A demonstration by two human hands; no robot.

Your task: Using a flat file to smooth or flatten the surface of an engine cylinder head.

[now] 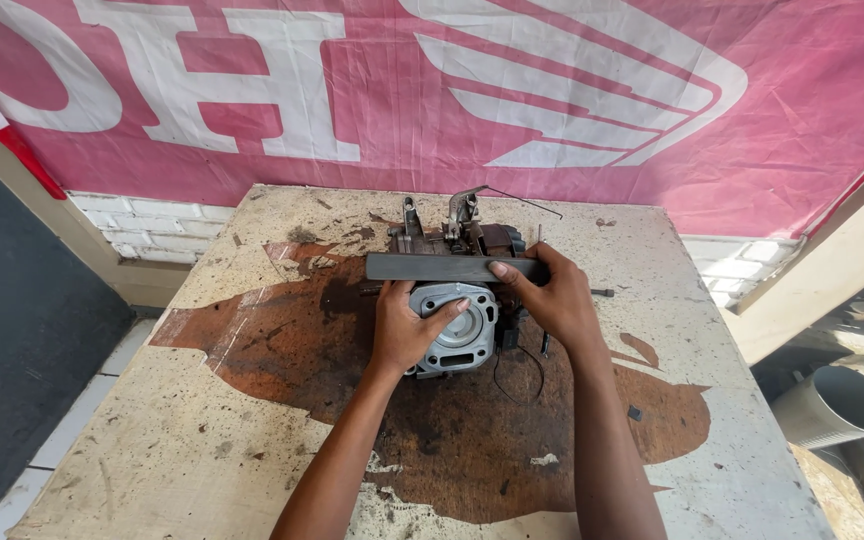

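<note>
I see the engine block (449,325) mid-table (252,430) on a dark oil stain (472,430). My left hand (404,325) cups its round cylinder face; my right hand (550,295) grips the flat metal bar (432,267) across its top, below the pink banner (452,90).

The engine block (452,320) is dull silver-grey, crossed by a dark grey flat bar (432,267). The worktop (202,440) is pale cream, speckled, with a broad rust-brown stain. Behind hangs a pink banner (792,100) with white shapes above white brickwork (152,225).
</note>
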